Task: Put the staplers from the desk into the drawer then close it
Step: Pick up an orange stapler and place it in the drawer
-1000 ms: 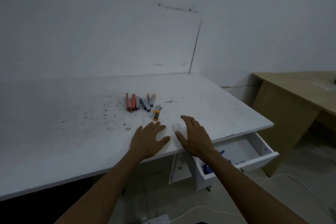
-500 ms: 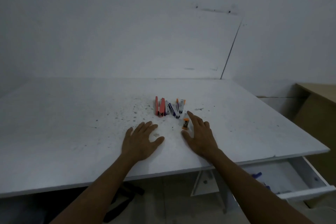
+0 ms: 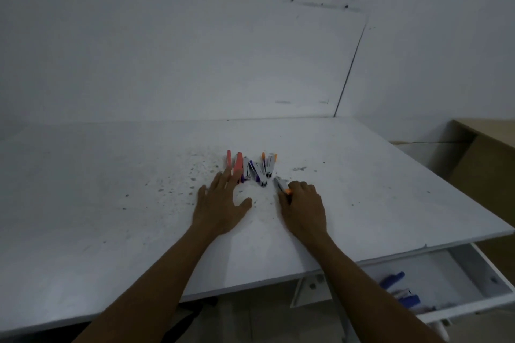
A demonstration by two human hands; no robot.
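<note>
Several small staplers lie in a row on the white desk (image 3: 111, 203): two red ones (image 3: 233, 162), purple ones (image 3: 255, 171) and orange-tipped ones (image 3: 269, 163). My left hand (image 3: 220, 207) lies flat with fingers spread, its fingertips touching the near ends of the red staplers. My right hand (image 3: 305, 207) curls its fingers around a separate orange-tipped stapler (image 3: 282, 186) just right of the row. The white drawer (image 3: 473, 267) stands open under the desk's right front corner, with blue staplers (image 3: 393, 279) inside.
Dark specks are scattered over the desk left of the staplers. A wooden desk (image 3: 485, 153) stands at the right. White walls rise behind the desk, with a corner seam at the right.
Both hands have moved forward to the staplers. My right hand has closed its fingers around the lone orange-tipped stapler, and my left hand now touches the red ones.
</note>
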